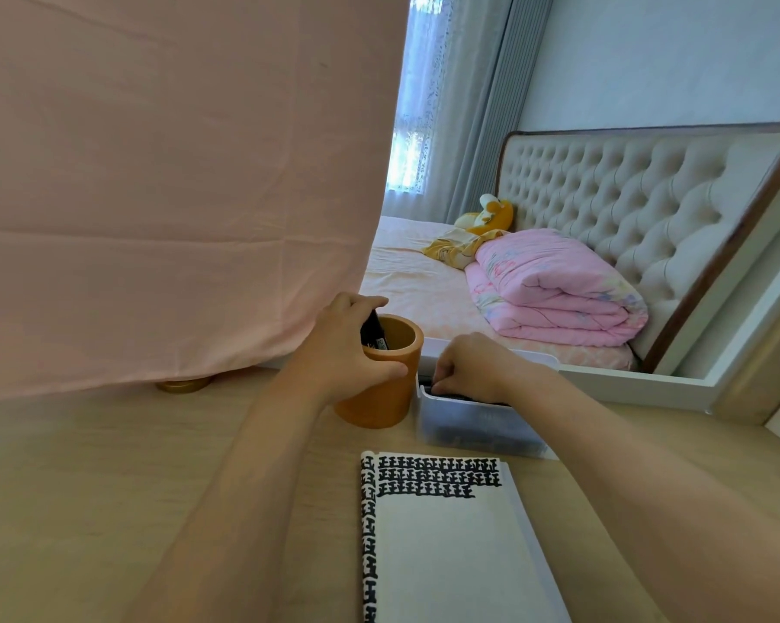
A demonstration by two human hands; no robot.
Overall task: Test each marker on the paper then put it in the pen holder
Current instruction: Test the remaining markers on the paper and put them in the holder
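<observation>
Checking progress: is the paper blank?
No, rows of black marks cover the top and left edge of the paper.

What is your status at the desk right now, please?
Left hand grips pen holder, black marker inside. Right hand fingers down in clear box, grasp hidden. Paper unobstructed.

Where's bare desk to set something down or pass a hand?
Largest free patch: desk left of the left forearm, bordered by pink cloth and gold lid behind. Narrower strip right of the paper pad, but the right forearm spans it. Crowded: pen holder, clear bin and pad top sit close; left hand grips the holder, right hand reaches into the bin.
</observation>
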